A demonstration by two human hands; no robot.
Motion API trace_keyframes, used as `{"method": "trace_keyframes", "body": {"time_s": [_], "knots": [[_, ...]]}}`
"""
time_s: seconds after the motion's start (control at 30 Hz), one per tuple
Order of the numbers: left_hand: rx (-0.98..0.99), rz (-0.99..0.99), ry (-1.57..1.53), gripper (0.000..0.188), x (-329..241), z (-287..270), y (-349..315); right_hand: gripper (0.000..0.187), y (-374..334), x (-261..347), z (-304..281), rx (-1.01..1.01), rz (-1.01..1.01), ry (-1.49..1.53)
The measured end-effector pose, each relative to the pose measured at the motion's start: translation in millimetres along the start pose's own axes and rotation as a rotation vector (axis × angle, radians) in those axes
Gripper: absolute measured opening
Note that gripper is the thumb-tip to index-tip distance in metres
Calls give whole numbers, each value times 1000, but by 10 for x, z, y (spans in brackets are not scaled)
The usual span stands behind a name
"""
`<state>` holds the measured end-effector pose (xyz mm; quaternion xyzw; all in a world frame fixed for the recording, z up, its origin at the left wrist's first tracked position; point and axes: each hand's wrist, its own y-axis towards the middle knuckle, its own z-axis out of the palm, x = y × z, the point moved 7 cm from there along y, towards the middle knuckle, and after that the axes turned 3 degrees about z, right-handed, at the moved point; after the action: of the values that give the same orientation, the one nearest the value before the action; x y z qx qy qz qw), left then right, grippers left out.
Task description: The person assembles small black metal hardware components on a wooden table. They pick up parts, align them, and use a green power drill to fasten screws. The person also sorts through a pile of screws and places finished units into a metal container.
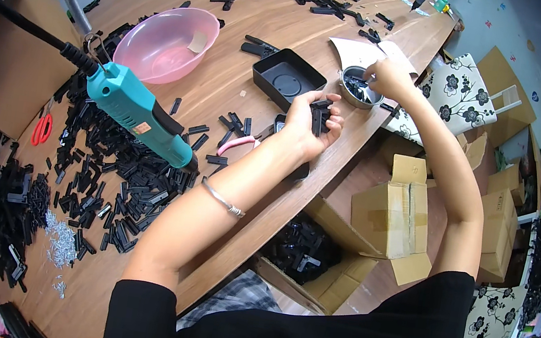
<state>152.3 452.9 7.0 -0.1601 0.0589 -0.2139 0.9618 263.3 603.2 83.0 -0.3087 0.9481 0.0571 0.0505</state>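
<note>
My left hand (315,127) is closed around a black plastic part (321,117) that looks like a toy pistol piece, palm up at the table's front edge. Just right of it, my right hand (390,80) dips pinched fingers to the rim of a round metal bowl (361,88) holding small dark pieces; whatever is between the fingertips is hidden. Beside my left hand stands a black rectangular tray (289,79), with a black toy pistol (259,46) at its far left corner. Pink-handled pliers (240,147) lie partly behind my left forearm.
A teal electric screwdriver (142,115) hangs over a heap of black parts (133,197). A pink basin (166,45), red scissors (43,129) and a pile of silver screws (60,240) share the wooden table (264,21). Open cardboard boxes (393,215) stand below its right edge.
</note>
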Motion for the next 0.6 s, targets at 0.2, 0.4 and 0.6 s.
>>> {"method": "trace_keyframes", "body": {"time_s": [0.2, 0.4, 0.6], "knots": [[-6, 4, 20, 19, -54, 4, -240, 21, 70, 210, 116, 122, -57, -241], [7, -25, -14, 20, -25, -15, -234, 24, 153, -34, 217, 158, -26, -128], [4, -43, -42, 22, -12, -85, -177, 23, 106, -45, 70, 129, 70, -23]]}}
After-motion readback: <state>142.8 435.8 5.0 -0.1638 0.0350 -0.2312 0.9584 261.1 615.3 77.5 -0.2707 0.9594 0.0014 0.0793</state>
